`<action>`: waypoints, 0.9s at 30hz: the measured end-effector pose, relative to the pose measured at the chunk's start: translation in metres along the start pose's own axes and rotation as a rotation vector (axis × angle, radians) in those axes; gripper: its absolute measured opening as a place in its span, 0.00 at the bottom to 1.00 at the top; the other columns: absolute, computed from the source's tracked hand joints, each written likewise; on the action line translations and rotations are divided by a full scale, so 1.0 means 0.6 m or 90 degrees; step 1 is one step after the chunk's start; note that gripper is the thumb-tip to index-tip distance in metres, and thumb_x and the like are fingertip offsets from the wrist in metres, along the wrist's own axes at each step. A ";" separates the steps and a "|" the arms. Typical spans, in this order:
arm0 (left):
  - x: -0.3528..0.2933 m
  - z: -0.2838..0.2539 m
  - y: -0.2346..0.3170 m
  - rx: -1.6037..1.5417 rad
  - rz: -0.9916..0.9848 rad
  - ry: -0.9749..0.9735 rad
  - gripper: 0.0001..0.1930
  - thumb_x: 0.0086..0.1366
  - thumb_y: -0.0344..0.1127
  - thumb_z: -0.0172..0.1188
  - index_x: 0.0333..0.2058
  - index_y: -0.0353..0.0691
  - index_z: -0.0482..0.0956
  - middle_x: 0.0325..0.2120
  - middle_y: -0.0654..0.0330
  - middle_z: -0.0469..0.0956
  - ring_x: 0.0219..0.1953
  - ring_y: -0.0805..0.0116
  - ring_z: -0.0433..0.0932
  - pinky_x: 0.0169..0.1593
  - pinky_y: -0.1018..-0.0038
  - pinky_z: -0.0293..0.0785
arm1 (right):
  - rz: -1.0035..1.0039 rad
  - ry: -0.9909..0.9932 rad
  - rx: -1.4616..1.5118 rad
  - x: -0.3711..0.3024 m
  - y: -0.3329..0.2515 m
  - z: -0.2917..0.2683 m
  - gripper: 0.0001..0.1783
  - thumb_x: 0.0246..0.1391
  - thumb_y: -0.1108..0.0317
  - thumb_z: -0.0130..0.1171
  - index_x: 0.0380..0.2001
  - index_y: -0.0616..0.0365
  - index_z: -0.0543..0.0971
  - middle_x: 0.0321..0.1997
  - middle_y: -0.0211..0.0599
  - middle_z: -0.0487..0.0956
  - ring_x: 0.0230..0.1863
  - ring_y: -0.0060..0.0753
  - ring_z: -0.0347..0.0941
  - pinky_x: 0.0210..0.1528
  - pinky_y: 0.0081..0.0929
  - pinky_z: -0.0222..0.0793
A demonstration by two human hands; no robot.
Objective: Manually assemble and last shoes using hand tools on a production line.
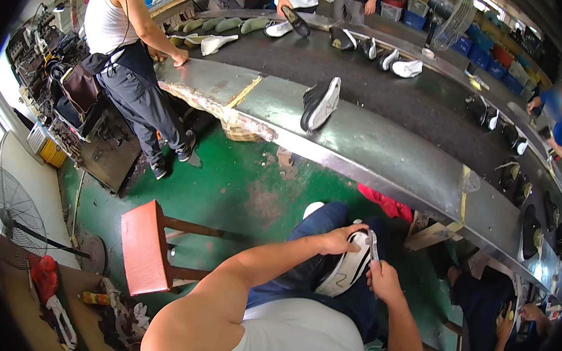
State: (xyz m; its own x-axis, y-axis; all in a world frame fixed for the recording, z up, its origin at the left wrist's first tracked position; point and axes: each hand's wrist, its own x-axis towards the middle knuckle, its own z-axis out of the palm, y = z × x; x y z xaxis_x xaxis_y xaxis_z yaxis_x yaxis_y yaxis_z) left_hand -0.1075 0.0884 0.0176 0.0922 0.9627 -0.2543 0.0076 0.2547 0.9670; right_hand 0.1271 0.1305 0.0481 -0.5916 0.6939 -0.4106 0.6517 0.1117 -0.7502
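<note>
A white shoe (340, 276) with dark trim rests against my thighs, its opening turned away from me. My left hand (340, 240) is closed on the shoe's far end, thumb and fingers at the edge. In my right hand (383, 280) is a slim silver metal tool (373, 245), its exact kind hard to tell, and its tip meets the shoe's rim beside my left fingers. Ahead, on the metal ledge of the bench, one black and white shoe (321, 104) lies by itself, apart from both hands.
A dark conveyor belt (271, 52) carries shoes beyond the metal ledge (390, 134). To the left are an orange-red stool (146, 247), a standing fan (10, 213) and a standing person (116, 44). Other people work across the belt and close at my right (500, 325).
</note>
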 end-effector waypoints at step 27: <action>-0.088 0.022 -0.024 0.053 -0.185 -0.025 0.47 0.54 0.23 0.51 0.73 0.43 0.43 0.60 0.43 0.69 0.60 0.55 0.71 0.63 0.71 0.65 | 0.023 0.103 0.336 0.037 0.060 0.090 0.20 0.43 0.78 0.58 0.44 0.67 0.75 0.40 0.36 0.81 0.40 0.30 0.78 0.48 0.28 0.72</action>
State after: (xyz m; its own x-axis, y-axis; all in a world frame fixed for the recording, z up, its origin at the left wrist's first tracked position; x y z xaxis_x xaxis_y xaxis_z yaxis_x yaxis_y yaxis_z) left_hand -0.0993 0.0326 0.0175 0.1127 0.8459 -0.5213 0.1208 0.5091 0.8522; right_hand 0.1117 0.1118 -0.0159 -0.4658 0.7957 -0.3871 0.3190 -0.2570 -0.9122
